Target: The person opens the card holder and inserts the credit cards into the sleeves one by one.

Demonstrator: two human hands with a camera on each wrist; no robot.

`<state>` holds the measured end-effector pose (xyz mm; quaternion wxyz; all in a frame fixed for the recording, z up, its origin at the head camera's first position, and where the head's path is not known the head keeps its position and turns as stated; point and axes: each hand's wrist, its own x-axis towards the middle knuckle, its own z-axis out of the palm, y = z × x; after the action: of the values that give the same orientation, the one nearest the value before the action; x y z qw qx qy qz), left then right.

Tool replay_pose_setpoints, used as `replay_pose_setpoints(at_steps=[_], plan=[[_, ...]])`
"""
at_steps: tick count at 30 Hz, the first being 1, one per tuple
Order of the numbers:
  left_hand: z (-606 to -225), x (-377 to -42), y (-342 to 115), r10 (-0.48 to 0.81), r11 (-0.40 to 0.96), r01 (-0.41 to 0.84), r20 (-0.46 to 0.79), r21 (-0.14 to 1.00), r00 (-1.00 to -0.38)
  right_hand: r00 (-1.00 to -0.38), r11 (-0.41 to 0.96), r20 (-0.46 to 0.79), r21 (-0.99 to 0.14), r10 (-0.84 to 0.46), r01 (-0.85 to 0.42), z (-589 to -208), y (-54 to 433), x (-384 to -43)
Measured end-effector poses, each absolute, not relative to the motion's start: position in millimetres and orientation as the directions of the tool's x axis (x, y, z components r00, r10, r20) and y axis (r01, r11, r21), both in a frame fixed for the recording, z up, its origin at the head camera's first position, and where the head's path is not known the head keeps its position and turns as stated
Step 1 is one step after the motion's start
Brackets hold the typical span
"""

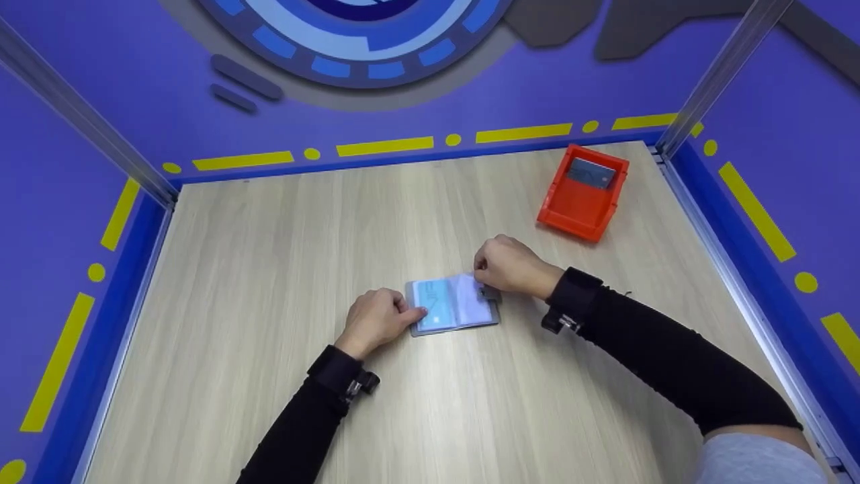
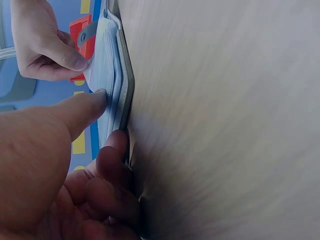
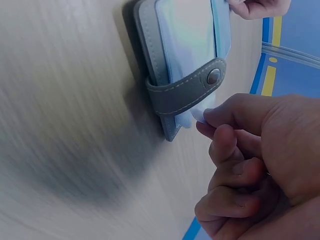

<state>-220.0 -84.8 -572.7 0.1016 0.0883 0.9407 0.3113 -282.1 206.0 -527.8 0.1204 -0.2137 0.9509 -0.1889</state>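
Note:
A small grey card holder lies spread on the table in the head view, its clear plastic sleeves showing. A light blue card sits in the left-hand sleeve. My left hand grips the holder's left edge, thumb on top and fingers curled at the cover. At the far right corner, my right hand pinches the tip of a clear sleeve between thumb and index finger. The grey strap with a metal snap stands bent over the sleeves in the right wrist view, beside those fingertips.
Toward the back right of the wooden table stands a red bin with a dark grey card inside. Blue-purple panels with yellow marks border the table at the back and both sides.

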Motion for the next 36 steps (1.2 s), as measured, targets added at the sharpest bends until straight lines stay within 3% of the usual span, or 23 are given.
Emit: replay_pose_setpoints(at_steps=[17, 36], plan=[[-573, -221, -83, 0.206, 0.811, 0.069, -0.173, 0.581, -0.963, -0.872, 0.811, -0.228, -0.52, -0.434, -0.268, -517, 194, -279], [-574, -222, -85, 0.241, 0.805, 0.135, -0.11, 0.577, -0.964, -0.878, 0.734, -0.255, -0.663, -0.404, -0.146, -518, 169, -289]])
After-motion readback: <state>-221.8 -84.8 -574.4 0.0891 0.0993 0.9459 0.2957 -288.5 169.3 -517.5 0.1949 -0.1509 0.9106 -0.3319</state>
